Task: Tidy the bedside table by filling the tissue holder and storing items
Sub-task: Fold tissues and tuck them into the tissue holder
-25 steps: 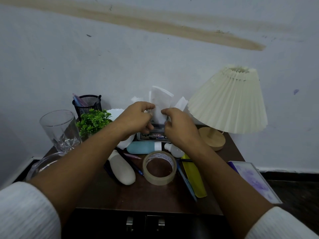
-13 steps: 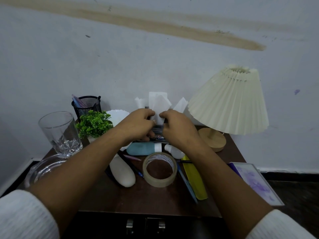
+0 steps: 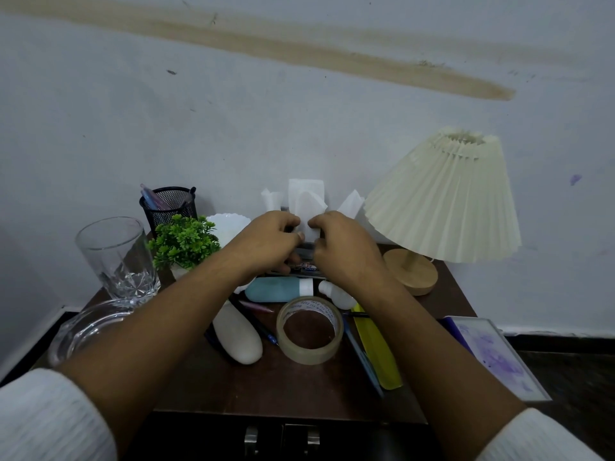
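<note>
Left hand and right hand, close together, pinch the folded tissue, now pushed lower into the tissue holder at the counter's far edge. Filling appears nearly complete; storing pending.

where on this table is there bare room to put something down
Best patch: the front strip of the table, between the tape roll, the white oblong thing and the front edge. A smaller patch lies between the lamp base and the book. The back, round the glass, plant and tissues, is crowded.
</note>
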`<state>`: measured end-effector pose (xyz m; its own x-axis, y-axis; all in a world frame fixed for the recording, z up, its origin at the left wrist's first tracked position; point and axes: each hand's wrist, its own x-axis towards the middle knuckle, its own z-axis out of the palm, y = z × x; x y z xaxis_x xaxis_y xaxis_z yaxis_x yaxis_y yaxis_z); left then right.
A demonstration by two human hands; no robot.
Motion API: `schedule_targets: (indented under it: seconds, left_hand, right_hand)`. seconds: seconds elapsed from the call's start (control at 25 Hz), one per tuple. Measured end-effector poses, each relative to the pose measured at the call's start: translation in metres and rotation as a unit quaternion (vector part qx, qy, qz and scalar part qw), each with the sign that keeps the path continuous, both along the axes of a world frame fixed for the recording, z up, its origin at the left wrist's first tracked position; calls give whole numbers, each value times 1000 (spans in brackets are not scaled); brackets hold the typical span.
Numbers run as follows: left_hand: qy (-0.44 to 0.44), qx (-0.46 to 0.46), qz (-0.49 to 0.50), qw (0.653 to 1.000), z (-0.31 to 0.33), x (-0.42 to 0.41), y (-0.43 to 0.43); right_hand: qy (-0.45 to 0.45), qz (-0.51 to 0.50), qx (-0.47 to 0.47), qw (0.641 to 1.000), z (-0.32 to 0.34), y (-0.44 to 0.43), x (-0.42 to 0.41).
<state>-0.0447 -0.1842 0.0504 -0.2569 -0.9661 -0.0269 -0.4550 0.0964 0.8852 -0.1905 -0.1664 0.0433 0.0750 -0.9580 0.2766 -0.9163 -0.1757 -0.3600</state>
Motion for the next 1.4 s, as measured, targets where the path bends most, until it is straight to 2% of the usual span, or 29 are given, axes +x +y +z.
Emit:
schedule_targets:
  seconds: [0.36, 0.76, 0.96, 1.4]
  left_hand:
    - [-35, -39, -4, 999, -7, 1, -2]
    - [-143, -142, 40, 979, -9, -8, 1]
    - [-167, -133, 55, 975, -8, -8, 2]
    - [-67, -117, 46, 990, 9, 0, 40]
  right_hand:
    - [5, 14, 0, 1000, 0, 1, 0]
    - [-14, 8, 3, 1000, 1, 3, 2]
    - [-6, 17, 21, 1000, -3, -1, 1]
    - [-21, 13, 31, 999, 5, 16, -1]
